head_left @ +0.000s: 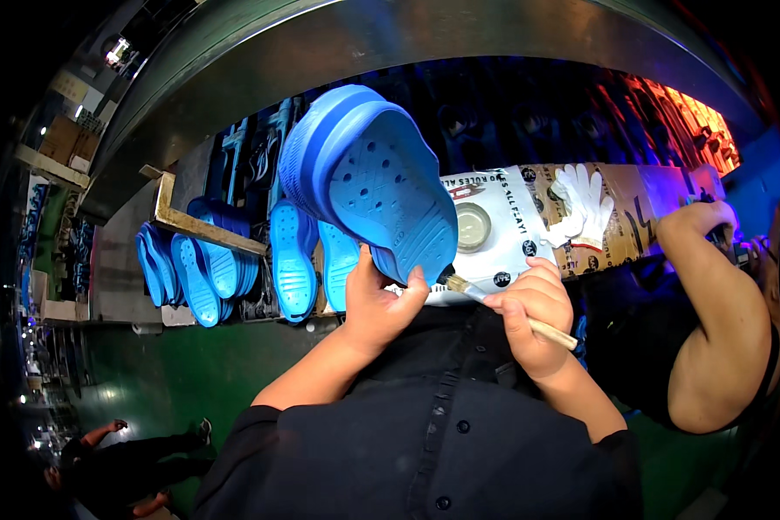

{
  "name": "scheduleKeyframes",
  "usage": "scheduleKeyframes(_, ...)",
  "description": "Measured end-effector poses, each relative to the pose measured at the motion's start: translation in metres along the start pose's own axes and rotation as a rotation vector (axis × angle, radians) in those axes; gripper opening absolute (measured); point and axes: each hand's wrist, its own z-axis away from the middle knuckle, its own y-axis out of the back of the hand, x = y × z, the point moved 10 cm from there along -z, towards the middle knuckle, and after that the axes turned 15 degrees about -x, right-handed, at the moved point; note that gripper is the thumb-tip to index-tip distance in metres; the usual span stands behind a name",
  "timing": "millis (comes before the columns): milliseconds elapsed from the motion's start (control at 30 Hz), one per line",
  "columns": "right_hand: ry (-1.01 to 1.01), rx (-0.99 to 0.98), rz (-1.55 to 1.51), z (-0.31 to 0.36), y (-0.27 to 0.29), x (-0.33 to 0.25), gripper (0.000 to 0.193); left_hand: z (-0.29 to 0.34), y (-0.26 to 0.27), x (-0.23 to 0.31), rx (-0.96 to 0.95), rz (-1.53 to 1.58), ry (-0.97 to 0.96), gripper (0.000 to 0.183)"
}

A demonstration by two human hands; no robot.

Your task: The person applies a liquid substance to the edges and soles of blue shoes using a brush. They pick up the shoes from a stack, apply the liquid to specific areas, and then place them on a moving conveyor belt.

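Gripping a thick blue shoe piece [373,178] above the near edge of the white-covered counter [504,204], a person's left hand [386,299] clasps its narrower lower end, thumb along the edge and the other fingers partly hidden behind. The fingers of the right hand [533,312] are closed around a pale-handled brush [553,334], its bristles at the piece's lower right edge; whether they touch cannot be told. A round dish [471,227] sits just beyond, near a white glove [594,208], with blue soles [293,264] lined up to the left. The shoe piece looks like molded foam, probably light for its bulk, firm yet slightly springy, and unlikely to break. Its smooth face could turn slippery if wet. The thick side rim should offer the surest hold, leaving the dotted, ridged face free of fingers.
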Motion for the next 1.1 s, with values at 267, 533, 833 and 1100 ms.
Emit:
scheduleKeyframes(267,-0.001,-0.005,-0.022,-0.002,-0.005,-0.001,0.014,0.001,0.003,0.014,0.053,-0.131,-0.170,0.044)
scheduleKeyframes(533,-0.048,0.090,-0.149,-0.001,0.004,0.010,0.019,-0.001,0.000,0.017,0.041,-0.130,-0.217,0.028)
scheduleKeyframes(833,-0.068,0.107,-0.149,0.004,0.008,0.012,0.019,0.000,0.002,0.006,0.081,0.030,-0.106,0.046)
scheduleKeyframes(1100,-0.063,0.092,-0.118,0.006,0.006,0.013,0.016,-0.008,-0.002,0.011,0.034,0.156,0.008,0.046)
